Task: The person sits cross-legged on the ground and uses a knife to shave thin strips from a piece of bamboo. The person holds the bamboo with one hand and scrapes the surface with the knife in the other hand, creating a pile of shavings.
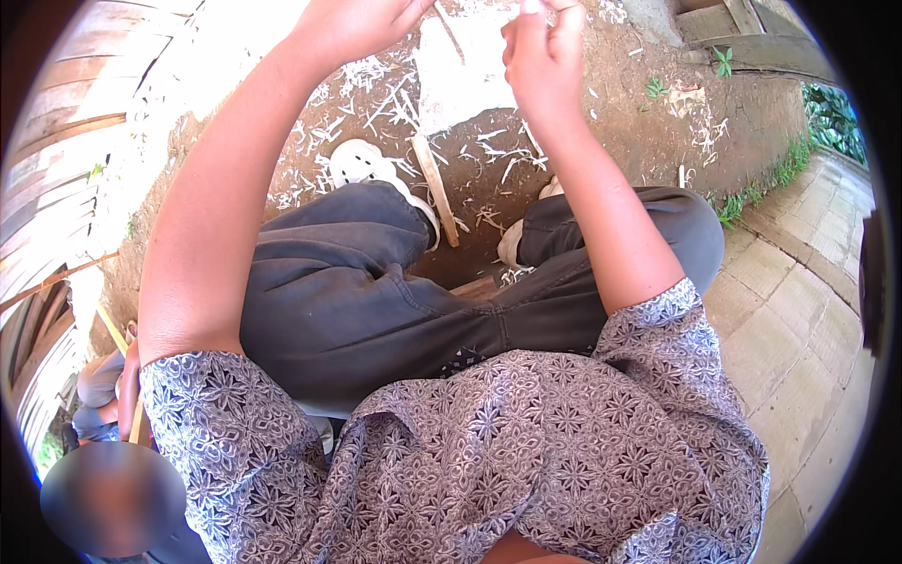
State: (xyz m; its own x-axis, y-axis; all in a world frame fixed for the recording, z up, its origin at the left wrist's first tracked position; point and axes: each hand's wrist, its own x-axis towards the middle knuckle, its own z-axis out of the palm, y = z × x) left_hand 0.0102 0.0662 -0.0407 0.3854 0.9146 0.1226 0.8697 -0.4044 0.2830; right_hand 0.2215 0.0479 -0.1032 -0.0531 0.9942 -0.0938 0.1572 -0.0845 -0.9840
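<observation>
My left hand (362, 26) is at the top edge, its fingertips partly cut off, so its grip does not show. Close to those fingers is a thin brown stick (449, 34), over a pale sheet or board (465, 85) on the ground. To the right, my right hand (548, 58) is raised with fingers curled in; anything inside them is hidden. Below the pale sheet, a flat strip of wood (435, 191) slants between my feet. Whitish shavings (385, 105) are scattered on the brown earth around it.
I sit with bent knees in dark trousers (348, 273) and white clogs (362, 164). Another person (103, 395) is at the lower left, near a slatted wall (70, 160). Paving (789, 301) lies to the right; wooden boards (761, 52) are at the upper right.
</observation>
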